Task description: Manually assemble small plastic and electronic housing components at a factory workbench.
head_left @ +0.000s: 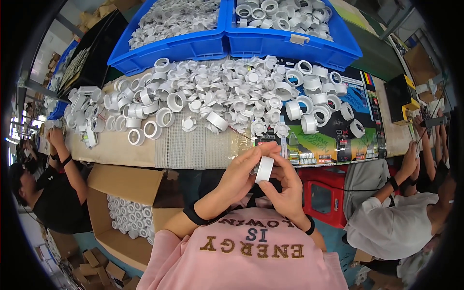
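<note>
Over the front edge of the table I hold a white plastic ring (264,169) between both hands. My right hand (288,189) grips it with the thumb at its lower rim and the fingers curled round its far side. My left hand (238,175) closes on it from the other side; its fingertips are partly hidden behind the ring. Beyond my hands, small white finned parts (229,92) lie heaped on the table. Loose white rings (176,101) lie left of that heap, and more white rings (320,114) lie to its right.
Two blue bins (169,46) of white parts stand at the table's back. Below the table's left side, an open cardboard box (124,185) holds rows of white rings. A red stool (323,195) is at the right. Co-workers sit on both sides, one in a white shirt (394,224).
</note>
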`<action>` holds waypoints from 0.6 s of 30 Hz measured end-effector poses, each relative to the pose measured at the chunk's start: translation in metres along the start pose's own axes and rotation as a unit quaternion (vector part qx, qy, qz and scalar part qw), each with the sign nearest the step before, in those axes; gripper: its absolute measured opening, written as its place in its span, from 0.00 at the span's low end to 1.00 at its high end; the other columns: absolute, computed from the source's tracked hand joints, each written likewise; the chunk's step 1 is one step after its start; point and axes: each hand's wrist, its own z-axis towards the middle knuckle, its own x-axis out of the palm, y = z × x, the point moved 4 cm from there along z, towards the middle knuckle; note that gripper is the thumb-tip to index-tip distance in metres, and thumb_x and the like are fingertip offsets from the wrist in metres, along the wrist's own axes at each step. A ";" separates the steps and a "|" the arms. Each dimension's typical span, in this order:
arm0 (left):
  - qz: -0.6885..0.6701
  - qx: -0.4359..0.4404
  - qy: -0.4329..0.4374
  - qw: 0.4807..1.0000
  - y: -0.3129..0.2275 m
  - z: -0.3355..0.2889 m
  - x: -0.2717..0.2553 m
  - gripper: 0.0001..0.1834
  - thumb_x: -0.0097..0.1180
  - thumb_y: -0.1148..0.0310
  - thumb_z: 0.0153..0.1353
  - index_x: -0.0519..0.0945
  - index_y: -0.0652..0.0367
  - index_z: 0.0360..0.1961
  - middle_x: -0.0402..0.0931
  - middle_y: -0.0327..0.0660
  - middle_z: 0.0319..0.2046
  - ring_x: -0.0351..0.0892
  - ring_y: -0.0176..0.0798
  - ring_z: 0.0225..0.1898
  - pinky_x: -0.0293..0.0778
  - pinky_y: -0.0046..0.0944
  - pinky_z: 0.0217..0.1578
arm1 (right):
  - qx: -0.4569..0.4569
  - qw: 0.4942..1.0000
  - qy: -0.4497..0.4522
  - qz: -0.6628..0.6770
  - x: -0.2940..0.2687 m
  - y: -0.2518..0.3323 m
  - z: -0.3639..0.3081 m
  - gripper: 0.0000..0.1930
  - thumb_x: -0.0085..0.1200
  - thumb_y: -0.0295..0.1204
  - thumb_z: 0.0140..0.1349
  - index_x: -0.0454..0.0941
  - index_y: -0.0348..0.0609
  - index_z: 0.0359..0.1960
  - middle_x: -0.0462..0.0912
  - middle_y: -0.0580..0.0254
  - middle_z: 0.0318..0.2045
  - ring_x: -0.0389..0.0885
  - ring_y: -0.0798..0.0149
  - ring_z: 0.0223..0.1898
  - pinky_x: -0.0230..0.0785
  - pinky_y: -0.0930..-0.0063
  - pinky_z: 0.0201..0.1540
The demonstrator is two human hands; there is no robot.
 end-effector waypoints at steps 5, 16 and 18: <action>-0.012 0.011 0.020 1.000 0.002 0.000 -0.001 0.32 0.27 0.50 0.71 0.63 0.65 0.62 0.64 0.50 0.61 0.62 0.45 0.63 0.59 0.46 0.62 | 0.010 1.000 0.003 -0.002 -0.001 0.001 0.000 0.32 0.62 0.22 0.53 0.62 0.33 0.60 0.72 0.54 0.51 0.77 0.64 0.48 0.72 0.73 0.47; 0.222 0.136 0.036 0.965 -0.006 -0.008 0.002 0.36 0.36 0.49 0.64 0.58 0.65 0.65 0.56 0.49 0.65 0.57 0.45 0.65 0.56 0.43 0.63 | 0.030 0.997 0.053 -0.050 -0.004 0.002 0.008 0.31 0.64 0.24 0.51 0.65 0.34 0.57 0.75 0.50 0.48 0.79 0.62 0.43 0.73 0.73 0.45; 0.271 0.151 0.064 0.949 -0.013 -0.004 -0.009 0.36 0.51 0.60 0.58 0.59 0.64 0.65 0.56 0.48 0.66 0.58 0.45 0.65 0.56 0.43 0.63 | 0.118 0.975 0.060 0.177 -0.010 -0.016 0.015 0.28 0.60 0.22 0.57 0.62 0.36 0.59 0.76 0.54 0.47 0.79 0.68 0.43 0.72 0.75 0.45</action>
